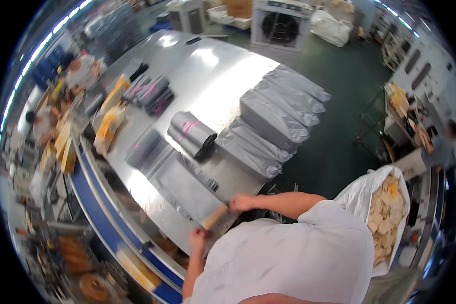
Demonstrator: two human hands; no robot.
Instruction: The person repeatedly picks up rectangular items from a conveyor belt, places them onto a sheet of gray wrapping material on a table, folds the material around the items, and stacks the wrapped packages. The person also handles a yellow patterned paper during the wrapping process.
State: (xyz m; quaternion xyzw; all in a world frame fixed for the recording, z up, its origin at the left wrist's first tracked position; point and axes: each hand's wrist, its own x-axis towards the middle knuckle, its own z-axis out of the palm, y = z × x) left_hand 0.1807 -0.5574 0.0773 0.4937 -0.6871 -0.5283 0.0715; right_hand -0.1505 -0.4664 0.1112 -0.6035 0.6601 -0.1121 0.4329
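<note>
A flat grey plastic bag (185, 187) lies on the near end of the metal table, its open end toward me. A tan, block-like piece (215, 217) shows at that end, mostly covered by the bag. My left hand (198, 238) is closed at the left corner of this end, and my right hand (242, 202) is closed at the right corner. Both seem to pinch the bag's edge; fingertip detail is blurred. Just beyond lie a stack of grey bags (149, 149) and a folded grey bundle (191, 134) tied with pink string.
Filled grey packages (281, 109) line the right side of the metal table (187, 61). More tied bundles (149, 93) and yellow-tan packs (109, 126) lie farther left. A blue conveyor (101, 202) runs along the left. A white sack of tan pieces (385, 218) stands right. People work at both sides.
</note>
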